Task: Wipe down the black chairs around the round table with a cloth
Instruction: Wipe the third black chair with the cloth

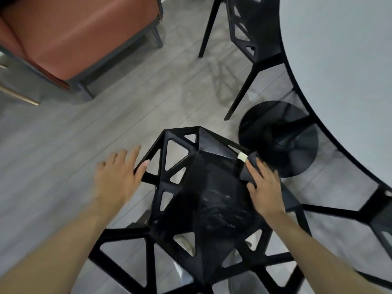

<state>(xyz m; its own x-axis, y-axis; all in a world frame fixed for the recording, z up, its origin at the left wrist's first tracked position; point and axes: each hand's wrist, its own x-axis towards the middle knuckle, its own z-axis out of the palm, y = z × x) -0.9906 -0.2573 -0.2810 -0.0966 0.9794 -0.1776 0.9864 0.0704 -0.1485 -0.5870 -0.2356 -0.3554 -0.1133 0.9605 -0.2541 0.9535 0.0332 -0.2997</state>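
A black chair [203, 187] with triangular cut-outs stands right below me, its seat streaked with wet wipe marks. My right hand [264, 185] presses a dark cloth [251, 166] with a pale tag flat against the seat's right edge, fingers straight. My left hand [118, 172] hovers at the seat's left rim, fingers spread, thumb touching the frame. A second black chair [246, 35] stands farther off, tucked against the round white table [343, 60].
The table's black pedestal base [277, 136] sits just right of the near chair. Part of a third black chair [377, 213] shows at the right edge. A rust-orange seat [80, 35] on a dark frame stands at upper left. Grey plank floor lies between.
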